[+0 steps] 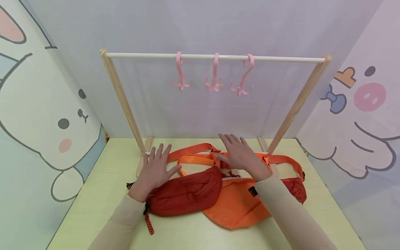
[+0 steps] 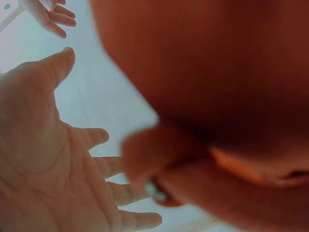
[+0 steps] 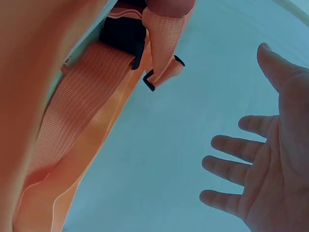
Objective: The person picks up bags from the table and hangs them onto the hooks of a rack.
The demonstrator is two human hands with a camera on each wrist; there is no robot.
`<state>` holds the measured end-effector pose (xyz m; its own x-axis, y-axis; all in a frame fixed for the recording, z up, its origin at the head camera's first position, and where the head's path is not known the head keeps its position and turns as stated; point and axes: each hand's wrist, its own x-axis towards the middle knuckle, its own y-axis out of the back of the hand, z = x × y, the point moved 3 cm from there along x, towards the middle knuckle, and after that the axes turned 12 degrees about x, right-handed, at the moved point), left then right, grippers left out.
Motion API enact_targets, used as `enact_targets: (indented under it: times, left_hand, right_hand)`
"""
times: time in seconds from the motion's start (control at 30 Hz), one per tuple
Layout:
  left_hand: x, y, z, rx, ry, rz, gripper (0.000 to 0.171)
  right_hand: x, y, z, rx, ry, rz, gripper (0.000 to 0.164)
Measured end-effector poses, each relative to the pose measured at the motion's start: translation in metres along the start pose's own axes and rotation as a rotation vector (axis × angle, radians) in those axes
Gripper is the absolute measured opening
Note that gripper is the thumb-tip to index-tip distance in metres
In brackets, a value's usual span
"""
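Observation:
A dark red waist bag (image 1: 187,192) lies at the front left of the pile, its zip pull hanging towards the front edge. Beside it, partly under it, is an orange waist bag (image 1: 235,201) with a black buckle (image 1: 253,191). More dark red bag fabric (image 1: 295,189) shows at the right, partly hidden by the right forearm. My left hand (image 1: 156,172) is spread over the left end of the red bag and holds nothing. Fingers straight, my right hand (image 1: 240,154) is above the orange straps. In the right wrist view, that hand (image 3: 275,164) is apart from the orange webbing (image 3: 82,101).
Behind the bags stands a rack with wooden posts (image 1: 123,100) and a white top bar (image 1: 140,55). Three pink hooks (image 1: 180,74) hang from the bar near its middle. The pale table (image 1: 103,194) meets cartoon-printed walls (image 1: 40,114) on both sides.

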<state>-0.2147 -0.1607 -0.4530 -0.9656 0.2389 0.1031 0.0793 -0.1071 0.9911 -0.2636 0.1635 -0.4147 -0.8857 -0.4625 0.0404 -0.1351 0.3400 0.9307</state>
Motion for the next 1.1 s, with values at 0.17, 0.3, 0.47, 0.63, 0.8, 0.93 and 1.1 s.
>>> enact_targets:
  times: [0.17,0.3,0.47,0.63,0.8,0.93,1.1]
  left_hand:
    - [0.008,-0.004,-0.006,0.01,0.005,-0.024,0.092]
    - [0.015,-0.004,-0.01,0.015,-0.008,-0.015,0.087]
    - [0.021,-0.006,-0.016,0.009,-0.007,-0.034,0.082]
    - [0.028,-0.013,-0.023,0.019,0.005,-0.062,0.077]
    - [0.033,-0.022,-0.028,0.003,0.031,-0.076,0.066]
    - [0.037,-0.029,-0.03,-0.013,0.035,-0.084,0.054]
    - [0.041,-0.036,-0.03,-0.013,0.042,-0.085,0.042]
  right_hand:
    - [0.02,-0.004,0.003,0.02,-0.005,-0.023,0.089]
    - [0.034,-0.007,0.004,0.056,-0.022,-0.061,0.086]
    - [0.049,-0.014,0.004,0.09,-0.048,-0.119,0.081]
    - [0.06,-0.025,0.001,0.155,-0.066,-0.154,0.078]
    - [0.072,-0.037,-0.001,0.177,-0.076,-0.168,0.074]
    - [0.08,-0.046,-0.002,0.199,-0.099,-0.172,0.069]
    - [0.086,-0.059,0.0,0.251,-0.135,-0.164,0.065]
